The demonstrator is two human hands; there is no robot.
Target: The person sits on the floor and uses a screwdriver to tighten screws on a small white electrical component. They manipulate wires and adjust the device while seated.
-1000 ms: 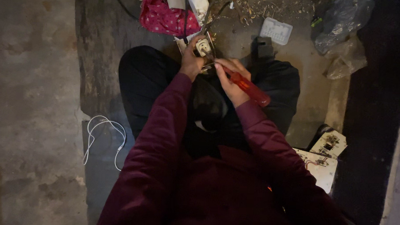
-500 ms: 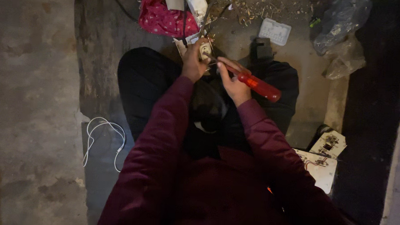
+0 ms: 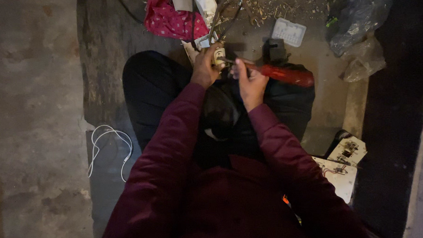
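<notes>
Small white electrical fitting gripped steady in left hand while right hand holds red-handled screwdriver tip against it.

Dim, rough concrete floor.
Littered with debris at the top edge; dark strip along the right.

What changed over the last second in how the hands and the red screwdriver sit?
The right hand has swung the red screwdriver from a downward slant to nearly level, handle out to the right, tip at the small white part. The left hand still grips that part. The white cable, pink cloth and circuit boards lie as before.
</notes>
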